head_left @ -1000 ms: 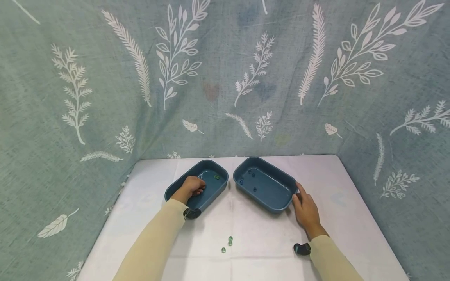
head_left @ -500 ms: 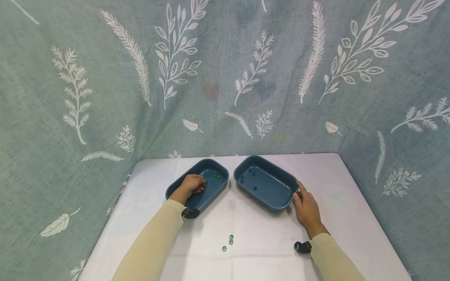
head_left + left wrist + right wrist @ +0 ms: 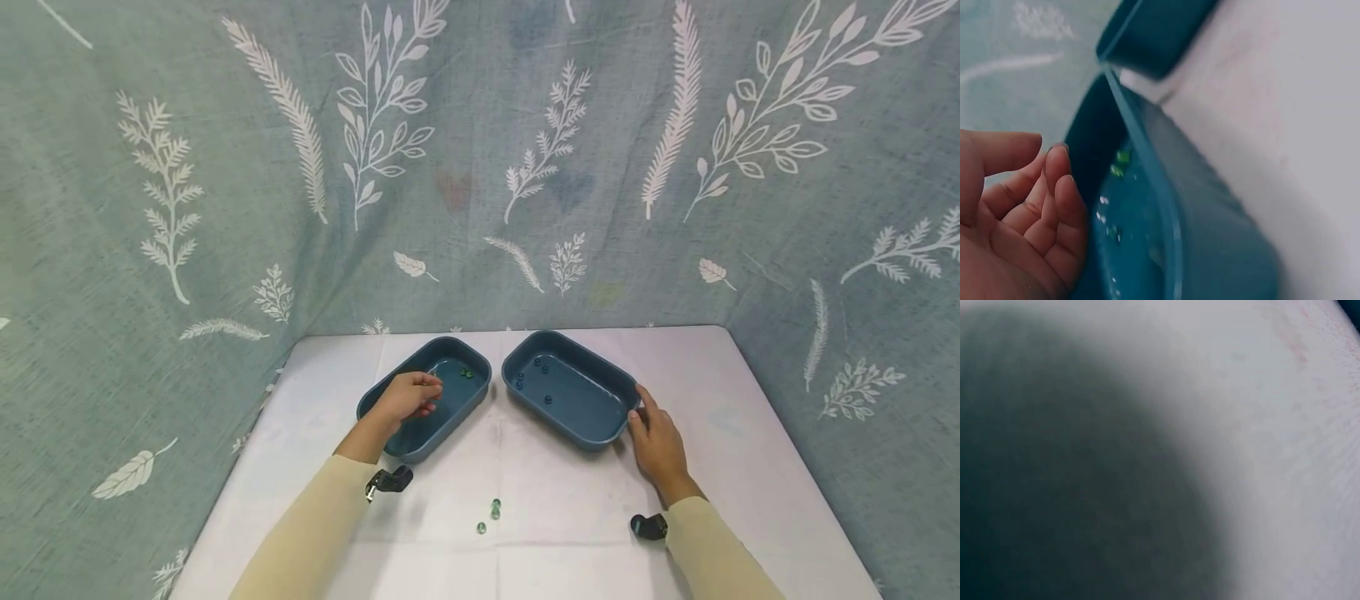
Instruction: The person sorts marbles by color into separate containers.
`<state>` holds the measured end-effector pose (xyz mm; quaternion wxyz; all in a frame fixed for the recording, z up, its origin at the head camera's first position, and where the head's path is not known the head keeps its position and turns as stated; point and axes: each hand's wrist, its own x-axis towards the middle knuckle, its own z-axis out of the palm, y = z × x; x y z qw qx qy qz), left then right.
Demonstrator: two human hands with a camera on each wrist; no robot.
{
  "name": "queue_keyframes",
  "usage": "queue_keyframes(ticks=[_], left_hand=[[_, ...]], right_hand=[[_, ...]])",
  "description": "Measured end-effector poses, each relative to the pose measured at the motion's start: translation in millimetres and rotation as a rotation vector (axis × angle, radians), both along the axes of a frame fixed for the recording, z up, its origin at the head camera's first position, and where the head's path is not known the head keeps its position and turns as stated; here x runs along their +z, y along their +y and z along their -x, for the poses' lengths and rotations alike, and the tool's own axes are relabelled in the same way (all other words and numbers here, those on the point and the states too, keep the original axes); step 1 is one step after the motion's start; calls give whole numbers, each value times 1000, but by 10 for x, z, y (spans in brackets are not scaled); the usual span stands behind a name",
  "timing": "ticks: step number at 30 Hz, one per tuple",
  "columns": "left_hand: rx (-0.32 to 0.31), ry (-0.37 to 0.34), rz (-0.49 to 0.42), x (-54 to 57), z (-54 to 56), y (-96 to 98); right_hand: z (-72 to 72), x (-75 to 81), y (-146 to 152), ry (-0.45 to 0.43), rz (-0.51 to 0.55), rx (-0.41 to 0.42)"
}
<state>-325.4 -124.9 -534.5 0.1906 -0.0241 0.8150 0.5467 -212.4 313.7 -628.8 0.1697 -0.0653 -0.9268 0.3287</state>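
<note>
My left hand (image 3: 408,395) hovers over the left blue tray (image 3: 442,440), fingers loosely curled. In the left wrist view the thumb stands apart from the fingertips (image 3: 1059,164), with nothing visible between them. Two green marbles (image 3: 467,373) lie at that tray's far end. A darker marble (image 3: 1113,233) shows nearer the hand in the left wrist view. The right blue tray (image 3: 592,439) holds several dark blue marbles (image 3: 548,400). My right hand (image 3: 660,446) rests against this tray's right end, fingers relaxed along the outside. The right wrist view is mostly a dark blur.
Three clear green marbles (image 3: 482,527) lie on the white tablecloth (image 3: 562,533) in front of the trays. A patterned grey-green curtain (image 3: 465,192) encloses the back and sides of the table.
My left hand has lifted and drawn back slightly from the left tray's floor, and its thumb and fingers have parted. The right hand stays at the right tray.
</note>
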Motion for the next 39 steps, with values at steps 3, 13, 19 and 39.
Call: queue_keyframes(ticks=[3, 13, 19, 39], left_hand=[[-21, 18, -2, 78, -190, 29], [-123, 95, 17, 132, -777, 270], [-164, 67, -36, -43, -1041, 391], [-188, -22, 15, -565, -1468, 414]], right_hand=[[-1, 3, -4, -5, 0, 1], [-19, 30, -22, 5, 3, -4], [-17, 22, -30, 2, -3, -3], [-4, -21, -11, -3, -3, -1]])
